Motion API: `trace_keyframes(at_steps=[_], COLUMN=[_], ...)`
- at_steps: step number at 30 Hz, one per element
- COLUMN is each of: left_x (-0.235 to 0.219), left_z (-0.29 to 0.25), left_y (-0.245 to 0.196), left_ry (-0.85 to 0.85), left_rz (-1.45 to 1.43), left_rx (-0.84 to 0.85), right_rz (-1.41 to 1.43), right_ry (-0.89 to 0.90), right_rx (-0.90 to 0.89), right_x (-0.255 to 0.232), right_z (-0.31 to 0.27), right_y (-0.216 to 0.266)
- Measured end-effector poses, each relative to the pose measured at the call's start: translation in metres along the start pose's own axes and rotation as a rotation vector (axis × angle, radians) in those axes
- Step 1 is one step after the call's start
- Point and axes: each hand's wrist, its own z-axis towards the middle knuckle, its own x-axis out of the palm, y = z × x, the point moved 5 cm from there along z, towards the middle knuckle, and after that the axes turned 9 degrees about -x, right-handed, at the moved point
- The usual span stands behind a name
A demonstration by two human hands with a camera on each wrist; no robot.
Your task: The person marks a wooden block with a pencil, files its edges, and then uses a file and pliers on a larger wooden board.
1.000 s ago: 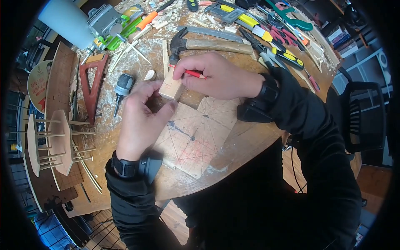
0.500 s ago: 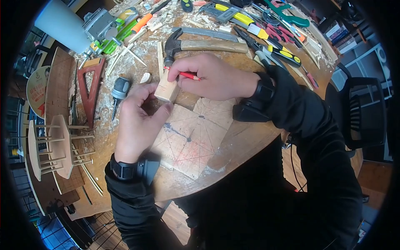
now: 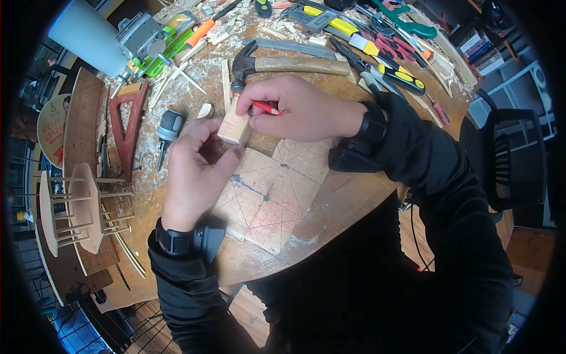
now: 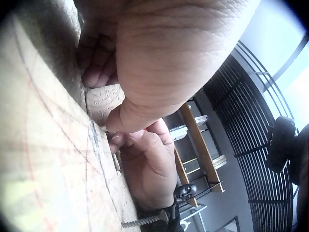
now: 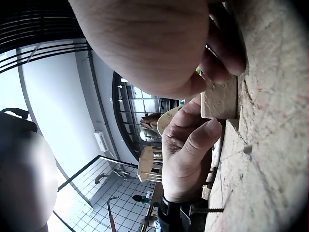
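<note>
A small wooden block with faint red marks lies on the bench, against the edge of a lined board. The left hand grips the block's near end between thumb and fingers. At the block's far part, the right hand holds a red pencil, with its fingers resting on the block. In the left wrist view, the block's end shows beside the left thumb. The right wrist view shows the block between both hands; the pencil is hidden there.
Beyond the hands lies a hammer. A screwdriver and a red triangular frame are at the left, near a wooden model. Saws, pliers and wood shavings cover the back of the bench.
The head view has shifted slightly, so the bench items appear a little further left. Both hands keep their hold on the block and pencil, with only slight movement of the right fingers.
</note>
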Motion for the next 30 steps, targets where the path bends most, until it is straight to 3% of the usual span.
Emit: trace_keyframes(at_steps=[30], left_x=[0.0008], left_z=[-0.0004], left_y=[-0.0041], left_ry=[-0.063], left_rz=[-0.091], left_rx=[0.008], right_rz=[0.026], right_ry=[0.007], right_rx=[-0.007], right_x=[0.0008], right_z=[0.0002], right_y=[-0.0001])
